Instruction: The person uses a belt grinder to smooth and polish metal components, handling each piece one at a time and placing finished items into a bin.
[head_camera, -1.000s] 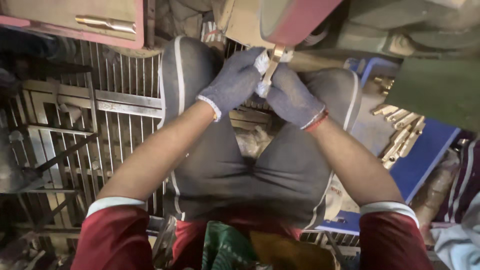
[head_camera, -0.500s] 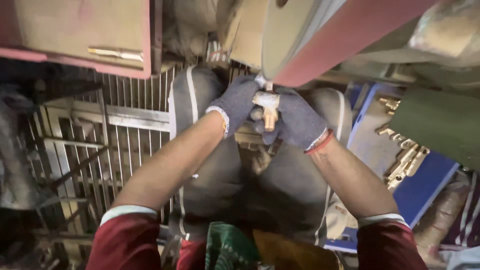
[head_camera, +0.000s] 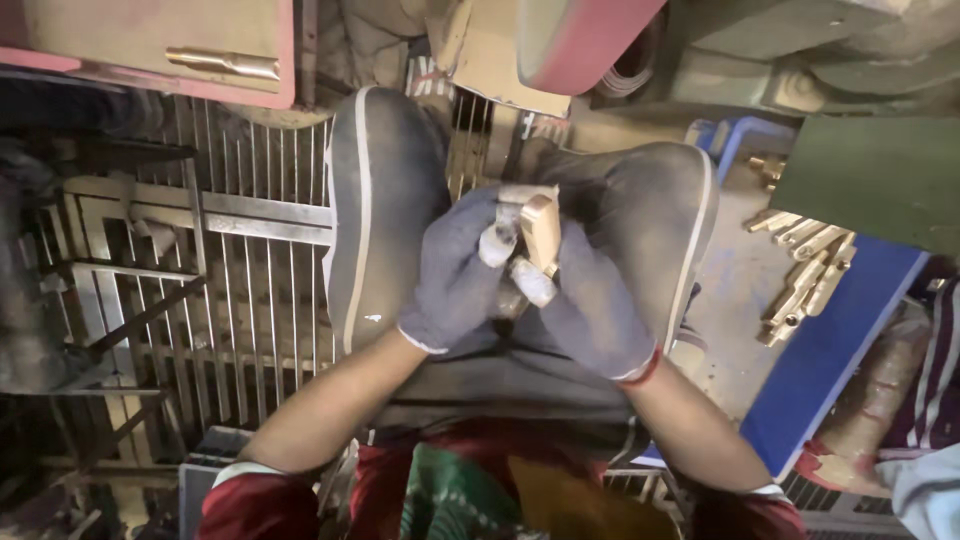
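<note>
Both my hands wear grey-blue gloves with worn fingertips and meet over my lap. My left hand (head_camera: 458, 275) and my right hand (head_camera: 590, 305) together grip a small brass-coloured metal piece (head_camera: 541, 232), held upright between the fingers. Above them hangs a large red-rimmed wheel (head_camera: 585, 40) of a machine, apart from the piece. My knees in grey trousers (head_camera: 385, 190) frame the hands on either side.
A metal grate floor (head_camera: 250, 300) lies to the left. A blue tray (head_camera: 835, 350) at the right carries several brass parts (head_camera: 800, 275). A pink-edged box with a brass rod (head_camera: 222, 62) sits at top left. A green machine body (head_camera: 870, 185) stands at right.
My hands with the brass piece have come down and away from the red-rimmed wheel toward my lap. The view has tilted closer.
</note>
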